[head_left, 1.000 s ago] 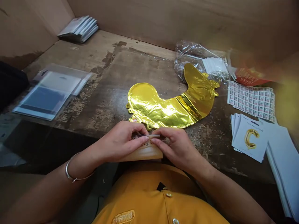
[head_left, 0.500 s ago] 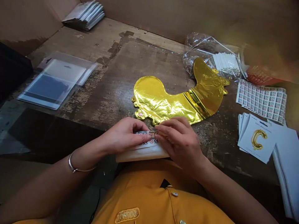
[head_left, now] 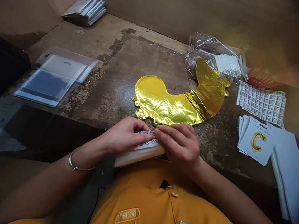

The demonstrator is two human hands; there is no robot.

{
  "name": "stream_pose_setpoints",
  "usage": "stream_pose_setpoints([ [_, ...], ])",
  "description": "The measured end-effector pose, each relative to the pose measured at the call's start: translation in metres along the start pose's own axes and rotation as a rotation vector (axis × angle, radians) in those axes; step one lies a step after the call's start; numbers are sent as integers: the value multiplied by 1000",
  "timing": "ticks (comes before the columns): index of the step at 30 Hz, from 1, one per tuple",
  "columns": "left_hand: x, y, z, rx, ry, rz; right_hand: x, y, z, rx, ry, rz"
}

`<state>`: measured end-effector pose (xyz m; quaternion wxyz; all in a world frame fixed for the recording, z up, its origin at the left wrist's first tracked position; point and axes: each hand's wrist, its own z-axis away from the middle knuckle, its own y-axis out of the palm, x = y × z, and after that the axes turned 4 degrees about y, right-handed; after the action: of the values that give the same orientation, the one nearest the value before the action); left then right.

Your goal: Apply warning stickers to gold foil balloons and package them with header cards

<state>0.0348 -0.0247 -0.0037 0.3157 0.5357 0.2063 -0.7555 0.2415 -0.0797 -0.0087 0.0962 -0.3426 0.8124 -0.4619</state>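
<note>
My left hand point(head_left: 128, 135) holds the near edge of a printed white sheet point(head_left: 147, 143) with CE marks, thumb on top. My right hand point(head_left: 179, 141) meets it at the sheet's upper edge, thumb and fingers pinched together; what lies between its fingertips is too small to make out. Beneath the sheet is a white stack point(head_left: 137, 156) at the table's front edge, partly hidden by my hands. Just beyond my fingers, a flat gold foil balloon point(head_left: 173, 107) lies on the table, curved, with small tabs along its edge.
Clear plastic sleeves point(head_left: 51, 77) lie at left, a packet stack point(head_left: 85, 11) at back left. On the right are a plastic bag of white sticks point(head_left: 227, 64), a red basket point(head_left: 263, 77), sticker sheets point(head_left: 261, 102), balloon cards point(head_left: 258, 140) and white paper point(head_left: 287, 165).
The whole view has shifted slightly. My right hand's fingers are drawn closer together at the sheet's edge, and the white stack beneath is tilted a little more.
</note>
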Motion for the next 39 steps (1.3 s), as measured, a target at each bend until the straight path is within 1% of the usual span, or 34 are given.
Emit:
stream_pose_setpoints([
  [3,2,0,0,-4,-14,13,-2,2,2,-14,-50,-16],
  [5,2,1,0,-5,-27,2,-3,4,3,-39,-60,-49],
  [8,3,1,-2,-1,-23,-47,1,7,2,-31,-1,-73],
  [10,3,1,-1,-3,11,-130,7,5,-1,16,95,-72],
  [11,3,1,1,-23,44,-211,10,2,-4,39,152,-82],
  [13,3,2,6,-115,156,-481,15,-5,-11,62,263,-136],
  [15,4,2,12,-230,311,-831,14,-12,-20,68,392,-235],
  [17,5,0,17,-289,460,-1100,6,-14,-32,38,582,-366],
  [19,7,-4,18,-292,557,-1218,-6,-6,-44,-15,788,-492],
  [20,9,-6,17,-282,582,-1237,-13,2,-50,-31,863,-539],
  [21,11,-9,15,-267,593,-1243,-19,11,-54,-30,906,-570],
  [24,18,-16,6,-187,563,-1223,-32,42,-61,39,913,-552],
  [27,24,-21,2,-137,532,-1197,-37,62,-60,101,902,-447],
  [30,27,-22,2,-131,529,-1180,-36,65,-58,119,887,-396],
  [35,27,-22,2,-123,536,-1168,-28,63,-59,58,851,-376],
  [39,26,-22,1,-123,527,-1154,-23,68,-57,52,838,-331],
])
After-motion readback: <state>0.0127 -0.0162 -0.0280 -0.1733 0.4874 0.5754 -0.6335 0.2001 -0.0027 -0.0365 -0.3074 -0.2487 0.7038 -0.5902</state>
